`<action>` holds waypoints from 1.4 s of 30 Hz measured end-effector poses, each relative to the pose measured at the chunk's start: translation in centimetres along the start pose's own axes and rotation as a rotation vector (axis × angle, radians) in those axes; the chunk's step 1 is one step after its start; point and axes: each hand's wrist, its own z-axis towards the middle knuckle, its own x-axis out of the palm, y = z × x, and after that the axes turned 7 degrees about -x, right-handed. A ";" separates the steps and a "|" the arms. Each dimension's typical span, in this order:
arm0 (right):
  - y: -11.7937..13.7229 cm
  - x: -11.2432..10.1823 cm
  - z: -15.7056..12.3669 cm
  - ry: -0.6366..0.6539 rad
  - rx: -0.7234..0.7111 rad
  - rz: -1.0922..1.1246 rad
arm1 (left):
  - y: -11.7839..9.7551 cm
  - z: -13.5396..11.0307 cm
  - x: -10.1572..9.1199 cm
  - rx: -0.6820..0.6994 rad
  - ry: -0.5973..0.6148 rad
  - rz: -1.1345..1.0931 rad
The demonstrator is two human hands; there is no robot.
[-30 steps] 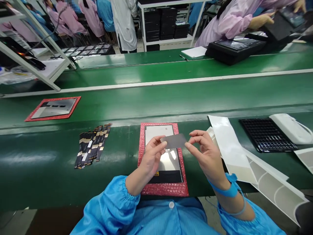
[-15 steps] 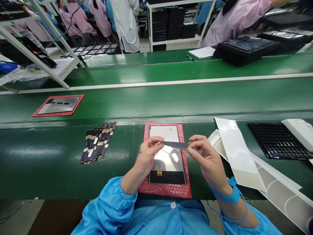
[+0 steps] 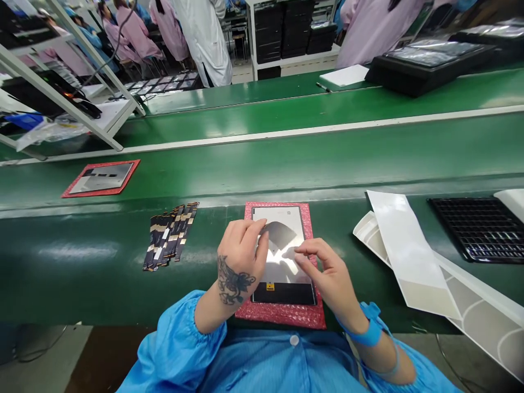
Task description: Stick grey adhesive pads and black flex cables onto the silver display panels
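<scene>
Left hand [image 3: 240, 255] over upper part of a mirror-backed display panel [image 3: 282, 218]; fingertips [image 3: 256, 232] lie on a thin grey film [image 3: 280, 234], which sits arched on the panel's back, not flat. Whether the left fingers pinch the film or only press it: cannot tell, contact partly hidden. Right hand [image 3: 331, 277] just beside the film's lower edge, fingers loosely curled, tips near the panel surface, nothing visible in the grasp. Panel lies on a red bubble mat [image 3: 282, 315] on the green bench [image 3: 77, 284]. Blue wrist strap [image 3: 370, 331] on right wrist. To the left: a bundle of flat flex cables [image 3: 170, 237]. To the right: a white plastic liner [image 3: 409, 251] and a black grid tray [image 3: 470, 229]. Farther up the bench: a second panel [image 3: 100, 178] on a red mat.
</scene>
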 end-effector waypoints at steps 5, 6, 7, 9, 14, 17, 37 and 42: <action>-0.6 1.8 -0.2 -0.082 0.028 -0.020 | -0.2 -0.4 0.6 0.056 0.028 0.113; -0.8 1.9 -0.2 -0.083 0.048 -0.018 | -0.3 -0.4 0.6 0.071 0.029 0.122; -1.0 2.0 -0.1 -0.082 0.068 -0.016 | -0.4 -0.5 0.6 0.090 0.023 0.129; -1.3 1.8 0.1 -0.078 0.106 -0.008 | -0.6 -0.5 0.7 0.156 -0.002 0.152; -1.2 1.3 0.4 -0.043 0.165 0.051 | -0.4 -0.7 1.2 0.369 -0.080 0.262; -1.0 1.3 0.5 -0.032 0.188 0.085 | -0.3 -0.8 1.4 0.431 -0.092 0.308; 1.1 -3.1 -0.3 0.295 -0.085 -0.165 | 4.5 -2.3 0.7 -0.485 0.360 -0.529; 1.5 -3.2 -0.7 0.333 -0.196 -0.271 | 5.2 -2.8 0.8 -0.501 0.357 -0.511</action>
